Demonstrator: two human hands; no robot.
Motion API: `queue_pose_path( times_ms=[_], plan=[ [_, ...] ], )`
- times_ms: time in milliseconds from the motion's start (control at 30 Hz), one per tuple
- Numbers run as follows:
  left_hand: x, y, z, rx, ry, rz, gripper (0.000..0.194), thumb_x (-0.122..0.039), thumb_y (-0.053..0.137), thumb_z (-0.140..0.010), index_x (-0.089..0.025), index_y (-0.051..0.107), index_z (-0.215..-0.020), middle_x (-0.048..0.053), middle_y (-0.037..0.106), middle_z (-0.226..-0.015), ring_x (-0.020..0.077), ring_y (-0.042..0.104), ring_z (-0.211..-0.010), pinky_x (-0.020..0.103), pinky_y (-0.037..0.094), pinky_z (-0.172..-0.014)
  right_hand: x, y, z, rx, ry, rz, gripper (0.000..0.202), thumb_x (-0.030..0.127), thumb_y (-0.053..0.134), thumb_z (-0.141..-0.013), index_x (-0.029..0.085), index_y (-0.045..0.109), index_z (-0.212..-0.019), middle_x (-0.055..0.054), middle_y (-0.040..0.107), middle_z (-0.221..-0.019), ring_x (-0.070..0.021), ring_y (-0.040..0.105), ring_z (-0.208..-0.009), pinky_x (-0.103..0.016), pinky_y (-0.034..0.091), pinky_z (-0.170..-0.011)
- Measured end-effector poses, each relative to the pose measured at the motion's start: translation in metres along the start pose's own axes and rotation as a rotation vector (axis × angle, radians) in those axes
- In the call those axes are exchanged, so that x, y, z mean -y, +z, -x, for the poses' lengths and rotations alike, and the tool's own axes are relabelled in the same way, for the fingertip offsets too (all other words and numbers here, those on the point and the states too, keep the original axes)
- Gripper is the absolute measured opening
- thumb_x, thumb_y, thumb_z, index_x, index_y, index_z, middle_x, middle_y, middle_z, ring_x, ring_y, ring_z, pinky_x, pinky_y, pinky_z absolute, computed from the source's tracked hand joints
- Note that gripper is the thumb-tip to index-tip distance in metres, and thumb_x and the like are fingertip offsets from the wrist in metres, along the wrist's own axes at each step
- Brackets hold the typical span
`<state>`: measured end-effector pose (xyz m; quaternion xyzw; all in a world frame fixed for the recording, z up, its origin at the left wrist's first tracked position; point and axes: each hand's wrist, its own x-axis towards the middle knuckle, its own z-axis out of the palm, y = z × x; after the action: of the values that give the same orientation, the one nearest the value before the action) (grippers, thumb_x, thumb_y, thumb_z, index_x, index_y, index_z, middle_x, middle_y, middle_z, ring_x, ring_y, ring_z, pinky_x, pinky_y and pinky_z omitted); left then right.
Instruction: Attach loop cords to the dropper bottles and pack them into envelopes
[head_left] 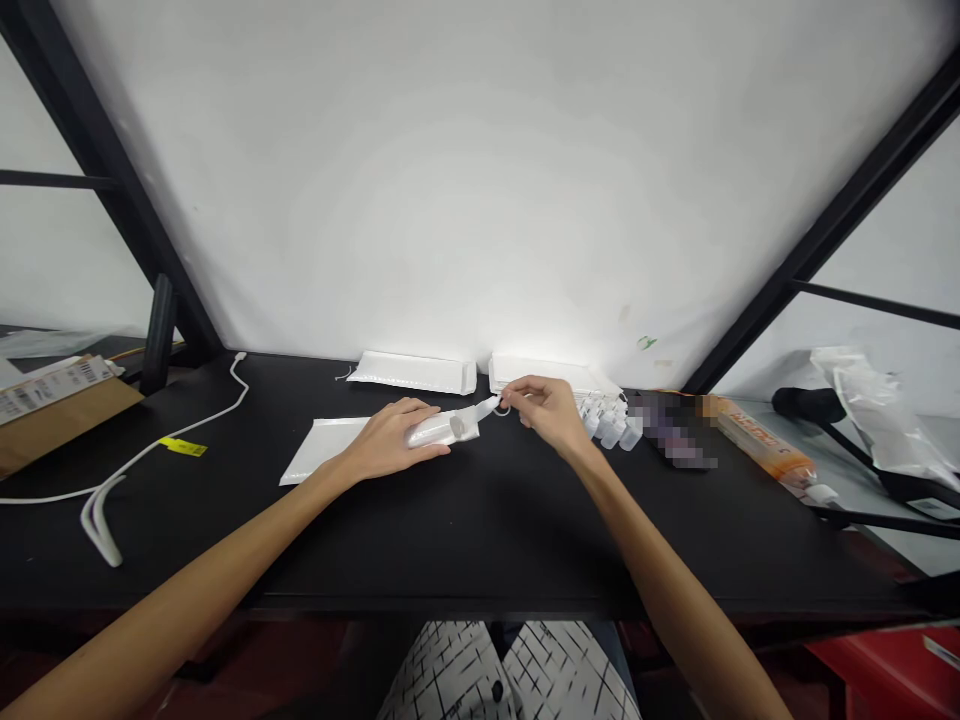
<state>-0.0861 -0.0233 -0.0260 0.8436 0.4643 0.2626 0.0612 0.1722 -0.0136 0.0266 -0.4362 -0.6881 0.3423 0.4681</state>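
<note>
My left hand (395,437) is wrapped round a clear, cylindrical bottle-like thing (430,431) above a white padded mailer (319,450). The mailer lies flat on the black table, partly covered by that hand. A white strip (486,407) reaches from the right end of this grip to my right hand (551,408). The thumb and forefinger there are pinched on the strip's tip, and a thin white curl hangs just below. I cannot tell whether the strip belongs to the mailer or to the clear thing. Small translucent bottles (611,428) stand close beside my right hand.
Another white mailer (412,371) and a stack of mailers (536,370) lie along the wall. A white cable (187,432) with a yellow tag (184,447) crosses the left side, near a cardboard box (71,415). At right lies an orange-labelled bottle (765,445).
</note>
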Motion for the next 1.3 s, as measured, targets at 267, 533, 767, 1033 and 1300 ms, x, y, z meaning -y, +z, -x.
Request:
queue_pose_path(
  times_ms=[267,533,767,1033,1300],
  plan=[
    [-0.003,0.002,0.002,0.047,0.054,-0.014,0.058,-0.063,0.055,-0.081,-0.022,0.064,-0.121,0.009,0.064,-0.116,0.0268,0.059,-0.103,0.040,0.047,-0.090,-0.029,0.062,0.012,0.369,0.159,-0.060,0.012,0.022,0.063,-0.070,0.014,0.072,-0.070,0.000,0.066,-0.062,-0.0068,0.052,-0.035,-0.019,0.039,-0.041],
    [0.000,-0.004,0.005,0.217,0.130,-0.153,0.079,-0.063,0.064,-0.072,-0.025,0.046,-0.140,0.011,0.059,-0.123,0.0307,0.054,-0.107,0.042,0.041,-0.091,-0.026,0.053,0.012,0.404,0.066,0.035,0.021,0.031,0.062,-0.079,0.017,0.076,-0.084,-0.001,0.068,-0.070,-0.0042,0.044,-0.030,-0.021,0.035,-0.037],
    [0.013,-0.042,-0.010,-0.132,0.005,0.026,0.059,-0.046,0.059,-0.079,-0.020,0.054,-0.131,0.009,0.061,-0.118,0.0271,0.059,-0.103,0.040,0.045,-0.092,-0.002,0.001,-0.005,-0.095,-0.005,-0.020,0.025,0.038,0.064,-0.078,0.015,0.072,-0.080,-0.003,0.068,-0.066,-0.0082,0.050,-0.037,-0.024,0.041,-0.045],
    [0.019,-0.096,-0.036,-0.571,-0.131,0.413,0.050,-0.052,0.065,-0.077,-0.014,0.062,-0.109,0.007,0.066,-0.098,0.0249,0.061,-0.089,0.035,0.051,-0.077,-0.003,-0.037,-0.012,-0.311,-0.003,-0.080,0.026,0.039,0.065,-0.075,0.013,0.069,-0.073,-0.008,0.070,-0.088,-0.0059,0.048,-0.038,-0.024,0.027,-0.037],
    [0.034,-0.075,-0.109,-0.271,0.001,-0.318,0.056,-0.043,0.058,-0.081,-0.021,0.053,-0.132,0.011,0.058,-0.117,0.0320,0.050,-0.113,0.045,0.042,-0.094,-0.015,-0.079,-0.014,-0.498,-0.007,0.272,0.026,0.042,0.064,-0.075,0.017,0.073,-0.077,0.001,0.056,-0.050,-0.0125,0.049,-0.044,-0.027,0.035,-0.050]
  ],
)
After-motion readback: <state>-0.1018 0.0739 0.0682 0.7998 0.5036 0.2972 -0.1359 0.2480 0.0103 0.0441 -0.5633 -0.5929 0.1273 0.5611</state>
